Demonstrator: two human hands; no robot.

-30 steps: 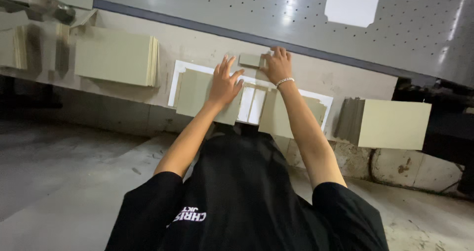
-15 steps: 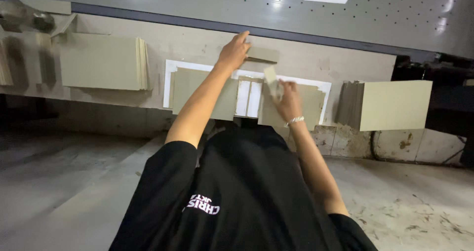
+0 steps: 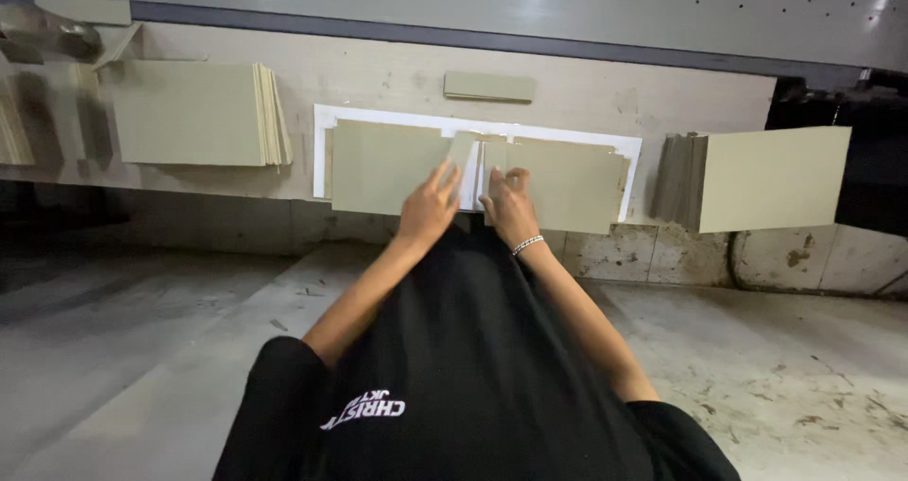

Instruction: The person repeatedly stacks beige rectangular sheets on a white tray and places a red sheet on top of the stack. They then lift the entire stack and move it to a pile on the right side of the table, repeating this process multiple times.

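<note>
A black shirt (image 3: pixel 473 367) filled the lower centre of the frame, with the stained concrete floor (image 3: pixel 804 377) at either side and nothing lying between the arms and the workbench (image 3: pixel 378 74) beyond. At mid-frame the left hand (image 3: pixel 427 209) and right hand (image 3: pixel 509 207), close together with fingers loosely spread, met over a narrow olive strip (image 3: pixel 462 159), the left fingertips touching its lower end, between two olive boards (image 3: pixel 388 166) on a white sheet (image 3: pixel 323 150); whether either hand pinched the strip could not be told. Farther off lay a small strip (image 3: pixel 489 86) at upper centre, a stack of boards (image 3: pixel 194 112) at upper left and another stack (image 3: pixel 766 176) at right.
</note>
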